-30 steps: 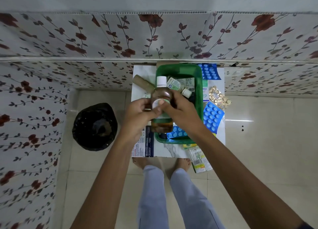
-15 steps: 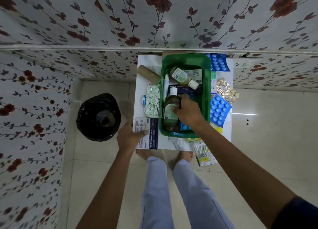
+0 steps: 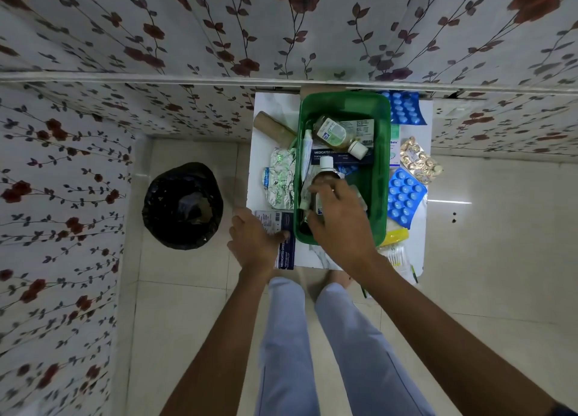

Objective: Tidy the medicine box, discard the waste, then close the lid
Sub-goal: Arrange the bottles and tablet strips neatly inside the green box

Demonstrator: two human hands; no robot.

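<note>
The green medicine box (image 3: 380, 165) stands open on a small white table (image 3: 271, 106). Inside it lie a brown bottle with a white cap (image 3: 325, 169), a small clear bottle (image 3: 335, 131), a white tube (image 3: 306, 148) and a dark carton. My right hand (image 3: 341, 220) hovers just over the brown bottle with its fingers spread, gripping nothing. My left hand (image 3: 256, 241) is at the table's near left corner, thumb on top of a blue-and-white medicated dressing carton (image 3: 283, 228), holding its edge.
A bin lined with a black bag (image 3: 183, 206) stands on the floor left of the table. Crumpled silver foil strips (image 3: 280, 179) and a cardboard tube (image 3: 274, 128) lie left of the box; blue blister packs (image 3: 405, 196) and a gold one (image 3: 419, 160) lie right.
The brown bottle went from both hands down into the green box, and my right hand has opened off it. My left hand dropped onto the dressing carton.
</note>
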